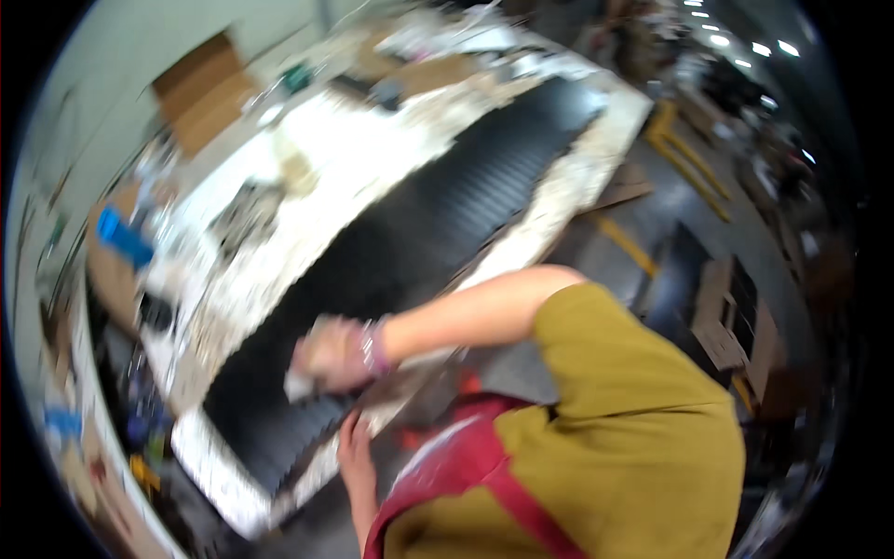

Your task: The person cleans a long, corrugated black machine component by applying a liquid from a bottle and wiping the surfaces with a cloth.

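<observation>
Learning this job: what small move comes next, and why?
Probably slide the right hand with its pale cloth along the long black ribbed sheet: it sits near one end, most ribs lie beyond; the left hand rests at the white speckled bench edge.

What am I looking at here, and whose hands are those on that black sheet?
There is no machine here. A person wears a wide-angle camera on the head, looking down, so straight edges bend. On the pale, spattered workbench lies a long black ribbed sheet. The right hand, with a wristband, is closed over a small pale piece on the sheet, which is too blurred to name. The left hand rests at the bench's near edge, and its grip is unclear. A blue object lies farther off.
</observation>
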`<state>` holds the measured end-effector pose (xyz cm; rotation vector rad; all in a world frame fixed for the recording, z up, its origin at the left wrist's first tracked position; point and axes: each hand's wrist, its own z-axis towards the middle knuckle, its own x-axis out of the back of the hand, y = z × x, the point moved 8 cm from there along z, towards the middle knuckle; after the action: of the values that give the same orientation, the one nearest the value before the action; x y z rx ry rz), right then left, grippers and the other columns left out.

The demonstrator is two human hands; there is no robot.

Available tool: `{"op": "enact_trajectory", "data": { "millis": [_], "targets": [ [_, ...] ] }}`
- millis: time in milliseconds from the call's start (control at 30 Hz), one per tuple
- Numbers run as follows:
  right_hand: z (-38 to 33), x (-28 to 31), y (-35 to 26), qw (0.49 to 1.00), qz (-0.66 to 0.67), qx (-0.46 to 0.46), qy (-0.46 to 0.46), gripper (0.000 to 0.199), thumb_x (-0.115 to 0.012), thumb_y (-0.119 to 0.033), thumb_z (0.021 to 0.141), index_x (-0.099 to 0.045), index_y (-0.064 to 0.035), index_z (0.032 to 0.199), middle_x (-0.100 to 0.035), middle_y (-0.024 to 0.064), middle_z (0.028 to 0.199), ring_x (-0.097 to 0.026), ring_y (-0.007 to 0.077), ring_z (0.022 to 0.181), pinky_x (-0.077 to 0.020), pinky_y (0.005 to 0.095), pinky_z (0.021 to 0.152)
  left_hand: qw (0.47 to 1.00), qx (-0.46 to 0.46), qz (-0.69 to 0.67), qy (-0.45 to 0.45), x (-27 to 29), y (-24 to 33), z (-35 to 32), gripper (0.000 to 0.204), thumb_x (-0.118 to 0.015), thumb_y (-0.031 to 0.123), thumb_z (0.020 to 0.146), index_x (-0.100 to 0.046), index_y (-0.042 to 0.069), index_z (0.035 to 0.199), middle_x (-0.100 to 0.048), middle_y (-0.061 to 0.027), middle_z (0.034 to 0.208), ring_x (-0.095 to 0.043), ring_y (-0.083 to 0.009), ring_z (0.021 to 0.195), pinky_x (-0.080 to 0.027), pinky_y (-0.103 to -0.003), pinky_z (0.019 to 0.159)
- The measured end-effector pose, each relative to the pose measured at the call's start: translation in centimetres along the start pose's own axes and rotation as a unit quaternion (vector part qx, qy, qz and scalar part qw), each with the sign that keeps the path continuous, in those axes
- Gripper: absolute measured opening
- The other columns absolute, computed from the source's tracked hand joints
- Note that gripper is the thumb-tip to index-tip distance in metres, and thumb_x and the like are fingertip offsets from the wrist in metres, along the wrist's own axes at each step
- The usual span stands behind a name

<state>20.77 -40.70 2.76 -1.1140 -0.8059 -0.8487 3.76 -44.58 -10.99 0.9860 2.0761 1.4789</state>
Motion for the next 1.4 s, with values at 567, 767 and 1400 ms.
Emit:
{"op": "enact_trajectory", "data": {
  "millis": [567,767,1400],
  "targets": [
    [-0.5,5.5,6.3,0.981,0.059,-0.181,0.048,0.044,-0.066,-0.030,0.085,-0.060,-0.0102,0.124,-0.064,0.0142,0.112,-0.063,0.0305,0.101,-0.0507,0.0366,0.087,0.996,-0.019,-0.062,-0.056,1.2,0.8,-0.9,0.039,-0.050,0.017,0.099,-0.048,-0.001,0.134,-0.057,-0.0094,0.131,-0.058,-0.0165,0.114,-0.046,-0.026,0.090],
    [3.3,-1.1,-1.1,0.994,-0.104,-0.028,-0.023,0.037,-0.074,-0.019,0.075,-0.064,-0.0143,0.110,-0.065,0.0062,0.098,-0.064,0.0292,0.088,-0.0516,0.0417,0.081,0.998,-0.024,-0.061,-0.013,2.9,-1.1,-1.7,0.040,-0.052,0.021,0.099,-0.049,0.001,0.134,-0.058,-0.0085,0.130,-0.058,-0.0160,0.115,-0.045,-0.027,0.092],
    [0.1,3.9,1.5,0.997,-0.017,0.008,0.081,0.038,-0.070,-0.024,0.080,-0.063,-0.0137,0.117,-0.065,0.0100,0.098,-0.065,0.0295,0.089,-0.0526,0.0392,0.078,0.990,0.006,-0.123,-0.066,0.7,-0.3,-1.7,0.040,-0.051,0.015,0.099,-0.048,0.002,0.136,-0.059,-0.0062,0.127,-0.055,-0.0120,0.112,-0.043,-0.024,0.093]
  ]
}}
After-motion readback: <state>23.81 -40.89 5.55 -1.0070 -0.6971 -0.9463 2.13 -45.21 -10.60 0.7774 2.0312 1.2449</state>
